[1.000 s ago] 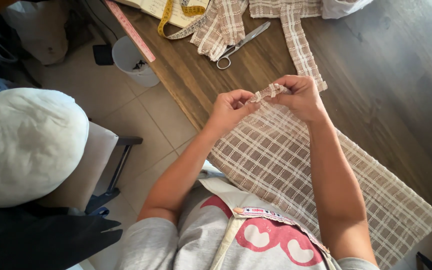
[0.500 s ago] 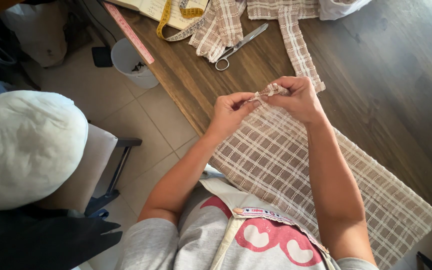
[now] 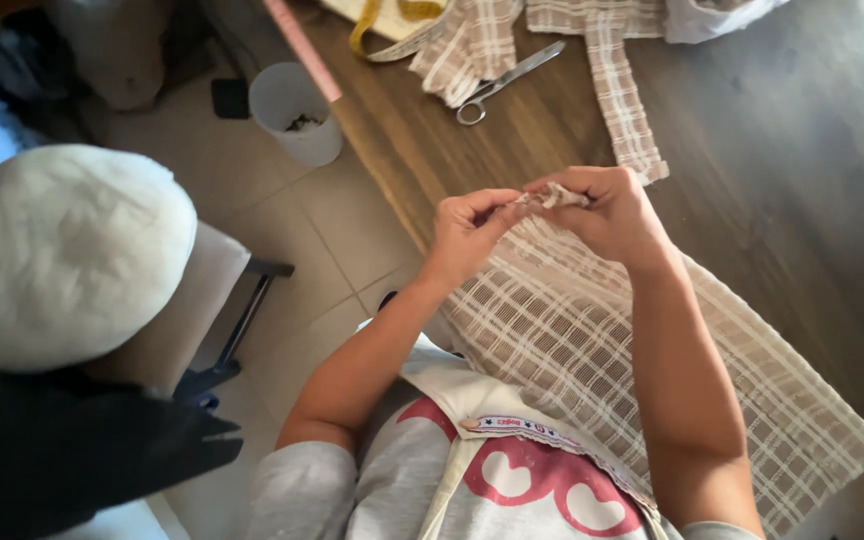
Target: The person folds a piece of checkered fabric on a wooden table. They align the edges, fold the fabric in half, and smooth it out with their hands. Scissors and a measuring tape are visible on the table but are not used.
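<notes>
Both hands pinch shut on the same bit of cloth: left hand (image 3: 467,225) and right hand (image 3: 607,210) meet fingertip to fingertip over the bench (image 3: 752,130), holding a small bunched corner (image 3: 550,196) of the checked cloth (image 3: 612,350) between them. Neither grip has any gap showing; thumbs and forefingers are closed tight on the bunch.

Checked cloth, beige with white lines, runs from the held corner down and to the right across the bench edge, long axis diagonal toward the lower right. The raised corner sits at its upper left end, directly between the two hands; right hand covers a little more of it, left hand touches from the side.

Farther up the bench, well apart from the hands: scissors (image 3: 507,80), a narrow strip (image 3: 620,95) of the same checked cloth lying lengthwise toward the hands, more cloth pieces, a yellow measuring tape (image 3: 377,25).

Containers: a white cup-shaped bin (image 3: 297,110) on the tiled floor just beside the bench edge, with a few dark scraps at the bottom. A padded stool (image 3: 62,250) stands to the left.
</notes>
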